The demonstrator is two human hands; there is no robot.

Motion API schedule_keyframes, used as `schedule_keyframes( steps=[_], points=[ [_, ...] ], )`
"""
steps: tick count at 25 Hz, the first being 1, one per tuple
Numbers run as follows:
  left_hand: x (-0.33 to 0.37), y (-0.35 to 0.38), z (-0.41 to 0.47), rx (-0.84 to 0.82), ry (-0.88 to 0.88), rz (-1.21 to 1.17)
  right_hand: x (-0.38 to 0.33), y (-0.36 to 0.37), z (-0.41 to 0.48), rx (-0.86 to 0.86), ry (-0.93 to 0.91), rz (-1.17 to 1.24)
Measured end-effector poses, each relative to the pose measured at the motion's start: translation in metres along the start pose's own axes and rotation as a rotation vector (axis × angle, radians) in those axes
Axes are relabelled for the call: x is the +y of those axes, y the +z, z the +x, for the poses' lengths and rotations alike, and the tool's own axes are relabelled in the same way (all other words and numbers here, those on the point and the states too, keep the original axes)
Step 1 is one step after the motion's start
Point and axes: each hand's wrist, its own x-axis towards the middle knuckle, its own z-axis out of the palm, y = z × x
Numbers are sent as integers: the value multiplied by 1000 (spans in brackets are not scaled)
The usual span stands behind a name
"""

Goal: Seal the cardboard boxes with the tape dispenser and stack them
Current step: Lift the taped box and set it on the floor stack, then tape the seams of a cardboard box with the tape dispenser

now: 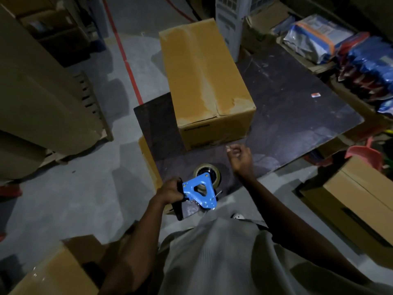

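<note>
1. Left hand (170,191) is clamped round the handle of the tape dispenser (201,193), blue frame up, tape roll (207,174) on the far side.
2. Right hand (241,158) hangs just past the roll, fingers (230,149) loosely curled with thumb and forefinger close together. Are they nipping a clear tape end? Too dim to tell.
3. The cardboard box (208,81) sits on the dark board (297,103), straight ahead of both hands, flaps down.
4. Here's the key relation: the box's long axis runs directly away from the person, and the top seam (209,77) follows it. Its near end face is the part closest to the hands.
5. The right hand is nearer that face, almost at its lower edge; the dispenser is lower and further back.
6. My read: sealing not yet begun on this box. The dispenser needs lifting forward to the near end of the seam.
7. Another box (361,199) waits at the right.
</note>
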Motion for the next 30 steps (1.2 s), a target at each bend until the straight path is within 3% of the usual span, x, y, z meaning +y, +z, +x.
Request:
schedule_keyframes(
  steps=[3, 8, 11, 13, 16, 18, 21, 24, 26, 27, 29, 30],
  points=[
    [-1, 5, -12, -111, -31, 144, 19, 8, -2, -15, 133, 79],
    [14, 25, -39, -29, 19, 62, -22, -9, -46, 17, 286, 274],
    [39, 36, -52, 99, 59, 112, -55, -41, -74, 38, 308, 455],
    [59, 40, -63, 188, 123, 150, -80, -68, -94, -113, 360, 427],
    [87, 43, -72, 278, 226, 156, -98, -97, -129, -487, 542, 185],
    [105, 48, -83, 364, 319, 83, -98, -93, -151, -604, 683, 134],
    [135, 67, -112, 449, 513, 87, -88, -70, -167, -387, 662, 360],
    [169, 76, -142, 506, 545, 104, -94, -60, -161, -192, 601, 1075],
    [178, 75, -153, 590, 676, 201, -110, -73, -163, -145, 600, 1262],
    [178, 71, -160, 560, 738, 211, -113, -82, -165, -140, 591, 1293],
    [173, 54, -178, 311, 832, 178, -111, -102, -170, -105, 568, 1355],
    [169, 42, -185, 216, 864, 52, -107, -110, -172, -72, 552, 1407]
  ],
)
